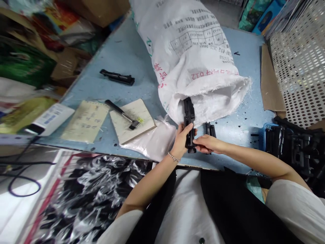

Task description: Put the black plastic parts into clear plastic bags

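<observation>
1. Clasped in the left hand (180, 138): a long black plastic part (189, 117), above the tabletop (119, 57) near the middle of its near edge. Grip closed around the near half, thumb on the upper face; far end of the part inside the mouth of a white woven sack (188, 20).
2. Drawn in narrow, fingertips at the near right side of the same part: the right hand (207, 143) — clamped on it or merely touching, cannot tell.
3. Lying just beyond the right hand, partly hidden by it: a second black part (210, 129).
4. Stretched across the tabletop toward the far edge: the sack, printed in black and red, mouth open toward the near edge.
5. Toward the left edge, well apart from both hands: a third black part (117, 77).
6. Near the near left corner: a white box (54, 118), and beside it a yellowish sheet (85, 122) with writing.
7. Between sheet and sack: a pale block (122, 131) with a hammer-like tool (120, 111) across it — and, just beside, a clear plastic bag (161, 140) of pale contents.
8. Toward the near right corner: a blue basket (264, 137) heaped with black parts (291, 144).
9. Along the right edge: a cardboard strip (271, 81) beside a perforated white bin (299, 74).
</observation>
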